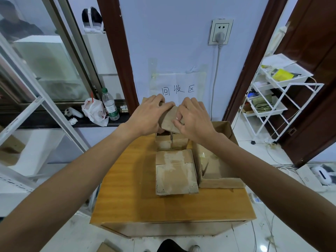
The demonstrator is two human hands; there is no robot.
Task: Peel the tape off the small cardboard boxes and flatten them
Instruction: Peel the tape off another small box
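A small cardboard box [168, 119] is held up above the far end of the wooden table [127, 188], tilted toward me. My left hand [149, 115] grips its left side, fingers curled over the top edge. My right hand [194, 119] holds its right side, thumb and fingertips pinching at the front face; any tape there is too small to make out. Below them stand two small boxes [171, 142] side by side. Nearer me lies a larger taped box [175, 171] with worn tape across its top.
An open cardboard carton [220, 182] sits at the table's right. A wall with a paper sign [178, 89] and a socket [220, 31] is behind. A white wire rack [276, 99] stands right; a bottle [110, 104] and bag [94, 111] rest on the left ledge.
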